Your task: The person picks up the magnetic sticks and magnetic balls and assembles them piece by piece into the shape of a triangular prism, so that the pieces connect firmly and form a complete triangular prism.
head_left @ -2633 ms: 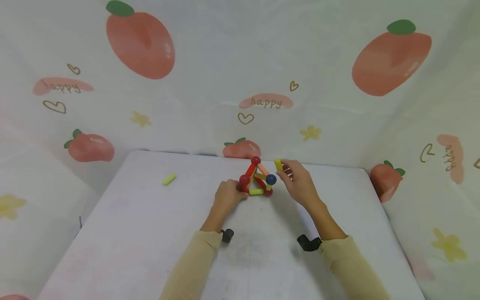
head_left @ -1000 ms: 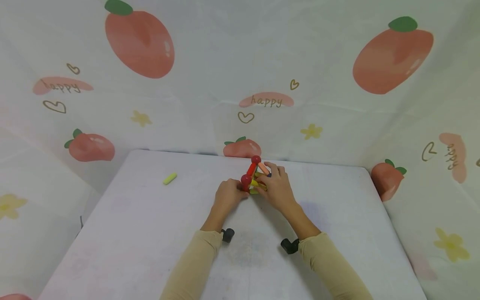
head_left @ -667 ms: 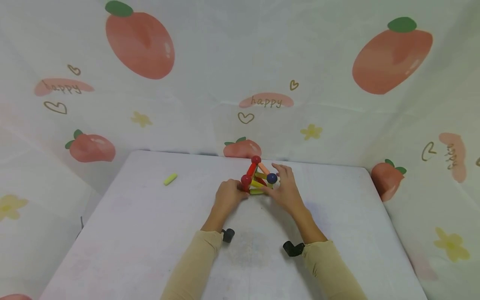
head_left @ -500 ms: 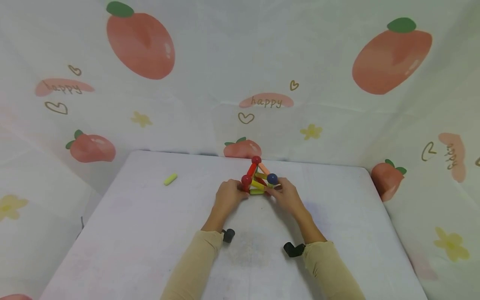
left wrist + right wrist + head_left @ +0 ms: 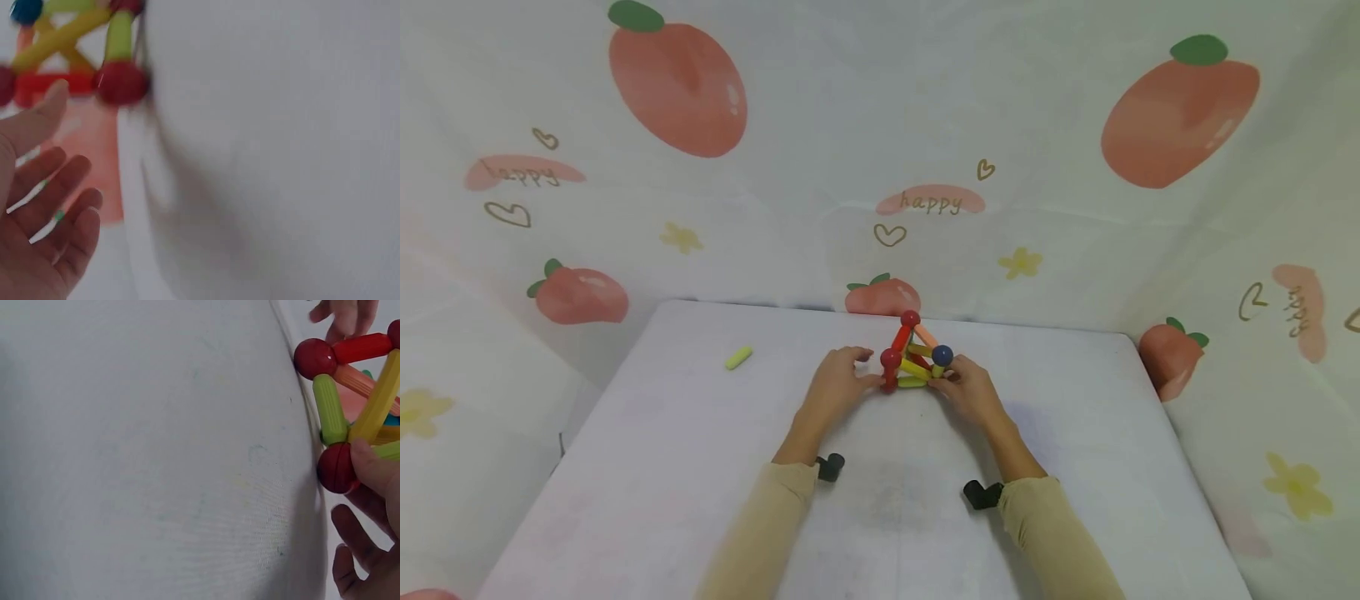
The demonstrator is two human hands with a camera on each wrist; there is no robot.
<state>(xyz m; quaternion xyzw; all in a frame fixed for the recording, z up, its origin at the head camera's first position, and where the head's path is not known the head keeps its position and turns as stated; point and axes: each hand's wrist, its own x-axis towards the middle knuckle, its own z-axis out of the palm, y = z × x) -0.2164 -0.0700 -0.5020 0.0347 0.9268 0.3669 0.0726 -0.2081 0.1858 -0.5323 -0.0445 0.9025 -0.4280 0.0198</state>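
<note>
A small frame of red, yellow, green and orange sticks joined by red and blue balls (image 5: 912, 360) stands on the white table (image 5: 700, 467) near its far edge. My left hand (image 5: 850, 375) sits just left of it with loose, spread fingers; in the left wrist view the palm (image 5: 37, 212) is bare and the thumb tip lies near a red stick (image 5: 56, 82). My right hand (image 5: 957, 385) is at the frame's right lower corner. In the right wrist view its thumb (image 5: 375, 470) lies on a red ball (image 5: 334, 469), with the other fingers curled below.
A loose yellow-green stick (image 5: 738, 357) lies on the table at the far left. Printed cloth with peaches (image 5: 925, 200) hangs behind and to both sides. Black wrist mounts (image 5: 830, 467) sit at both cuffs.
The right hand set a yellow stick into the frame, then dropped to its right lower corner. The left hand has let go of the left red ball and opened.
</note>
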